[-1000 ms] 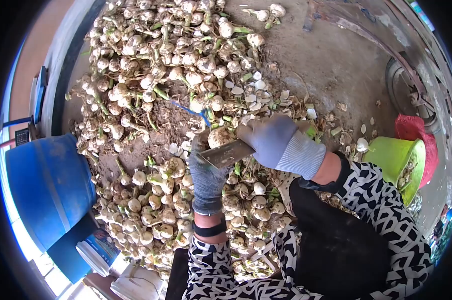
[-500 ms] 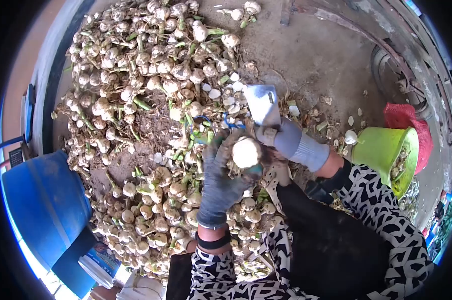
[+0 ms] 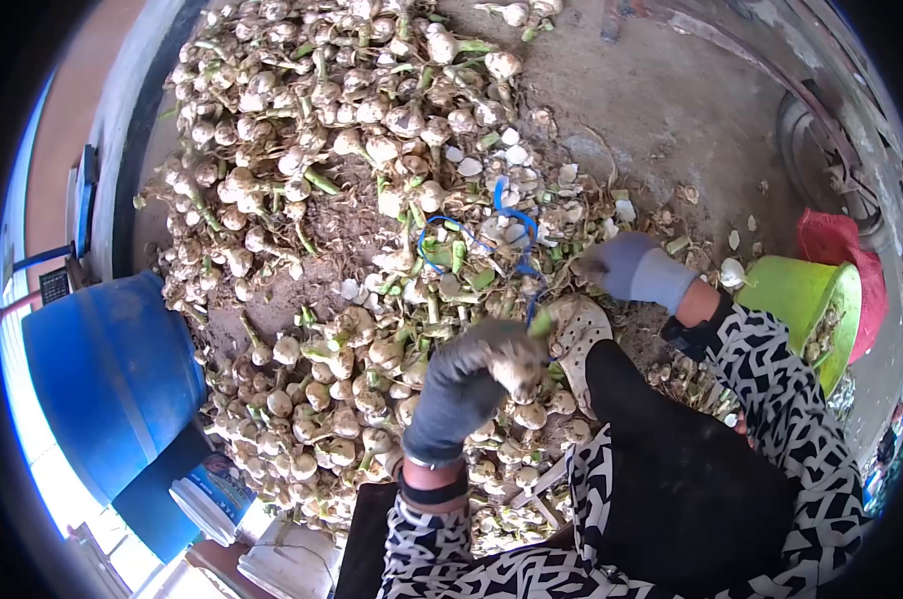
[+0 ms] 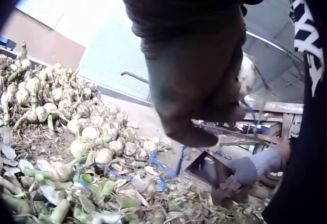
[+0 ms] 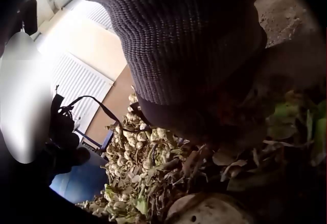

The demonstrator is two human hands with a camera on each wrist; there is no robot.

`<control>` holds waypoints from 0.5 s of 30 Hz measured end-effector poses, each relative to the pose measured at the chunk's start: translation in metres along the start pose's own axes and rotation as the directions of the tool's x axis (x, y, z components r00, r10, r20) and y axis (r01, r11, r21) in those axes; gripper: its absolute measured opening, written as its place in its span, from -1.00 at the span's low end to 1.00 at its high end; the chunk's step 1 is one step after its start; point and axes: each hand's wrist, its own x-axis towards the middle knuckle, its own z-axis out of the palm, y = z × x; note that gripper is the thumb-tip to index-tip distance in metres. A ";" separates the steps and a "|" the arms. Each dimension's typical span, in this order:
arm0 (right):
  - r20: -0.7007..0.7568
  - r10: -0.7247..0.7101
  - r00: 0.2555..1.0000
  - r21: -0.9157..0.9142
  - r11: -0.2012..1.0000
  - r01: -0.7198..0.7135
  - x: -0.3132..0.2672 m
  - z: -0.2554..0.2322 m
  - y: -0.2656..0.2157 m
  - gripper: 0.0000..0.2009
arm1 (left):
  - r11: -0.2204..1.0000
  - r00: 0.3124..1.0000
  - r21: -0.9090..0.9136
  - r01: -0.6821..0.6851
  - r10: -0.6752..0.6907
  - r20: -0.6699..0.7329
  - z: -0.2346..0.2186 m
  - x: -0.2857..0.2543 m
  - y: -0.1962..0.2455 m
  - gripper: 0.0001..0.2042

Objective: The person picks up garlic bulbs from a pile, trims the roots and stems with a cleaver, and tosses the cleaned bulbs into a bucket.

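The gloved left hand [image 3: 459,387] holds a garlic bulb [image 3: 519,367] low over the heap, its fingers curled round it. Dark and close, that hand [image 4: 194,81] fills the upper left wrist view, with a pale bulb [image 4: 247,74] at its right. To the right, clear of the bulb, is the gloved right hand [image 3: 633,272]. The left wrist view shows this right hand [image 4: 242,175] gripping a broad flat blade [image 4: 208,169]; the head view hides the blade. Ribbed glove [image 5: 168,45] covers much of the right wrist view. Blue string [image 3: 516,215] lies between the hands on the trimmings.
Garlic bulbs with stems [image 3: 262,190] cover the floor at left. Cut stems and peel lie in the middle, beside a perforated shoe [image 3: 576,344]. A blue barrel [image 3: 112,379] stands at left; at right are a lime bucket [image 3: 796,299], a red sack [image 3: 846,270] and a wheel.
The hands have come apart. The left hand has moved down and closed more round the bulb; the right hand has drawn away to the right, its blade turned out of the head view.
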 end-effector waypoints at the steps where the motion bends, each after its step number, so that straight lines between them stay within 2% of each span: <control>1: -0.038 0.035 0.999 0.042 0.999 -0.033 -0.001 0.006 0.012 -0.73 | 0.934 0.993 0.340 0.112 -0.119 -0.001 -0.005 -0.014 0.005 -0.62; 2: -0.029 0.026 0.999 0.050 0.998 -0.024 -0.002 0.005 0.010 -0.73 | 0.779 0.993 0.623 0.072 -0.114 0.027 -0.017 -0.022 0.009 -0.60; 3: -0.050 0.118 0.992 0.119 0.987 -0.111 -0.008 0.001 0.006 -0.72 | 0.542 0.990 0.840 0.021 -0.131 0.060 -0.029 -0.030 0.015 -0.57; 4: -0.077 0.211 0.975 0.182 0.964 -0.194 -0.009 -0.003 0.004 -0.70 | 0.426 0.956 0.872 0.239 -0.261 -0.134 -0.027 -0.030 0.032 -0.47; 6: -0.143 0.189 0.972 0.226 0.962 -0.154 0.000 -0.003 -0.005 -0.68 | 0.334 0.920 0.859 0.389 -0.082 -0.384 -0.065 -0.045 0.031 -0.45; 7: -0.195 0.171 0.966 0.265 0.957 -0.116 0.000 0.000 -0.009 -0.66 | 0.348 0.821 0.783 0.515 0.063 -0.568 -0.080 -0.038 0.026 -0.50; 8: -0.190 0.092 0.977 0.314 0.949 -0.028 0.009 0.007 -0.005 -0.65 | 0.223 0.789 0.829 0.512 0.258 -0.557 -0.088 -0.017 0.026 -0.57; 10: -0.172 0.070 0.983 0.278 0.960 -0.020 0.011 0.001 -0.021 -0.65 | -0.136 0.782 0.862 0.488 0.508 -0.362 -0.127 0.021 0.004 -0.57; 11: -0.147 0.058 0.988 0.245 0.969 -0.020 0.012 -0.001 -0.028 -0.66 | -0.147 0.758 0.827 0.543 0.511 -0.407 -0.132 0.040 -0.003 -0.63; 12: -0.208 0.027 0.978 0.231 0.973 0.022 0.014 0.002 -0.031 -0.68 | -0.151 0.735 0.771 0.618 0.459 -0.499 -0.142 0.054 -0.008 -0.65; 13: -0.209 0.034 0.977 0.226 0.974 0.014 0.012 0.003 -0.032 -0.68 | -0.160 0.701 0.709 0.687 0.402 -0.589 -0.151 0.063 -0.015 -0.66; 14: -0.234 0.032 0.972 0.253 0.967 0.029 0.012 0.004 -0.033 -0.68 | -0.014 0.679 0.733 0.680 0.390 -0.622 -0.164 0.065 -0.018 -0.70; 15: -0.260 0.037 0.965 0.284 0.958 0.040 0.012 0.004 -0.032 -0.68 | 0.183 0.703 0.823 0.538 0.442 -0.558 -0.175 0.060 -0.024 -0.75</control>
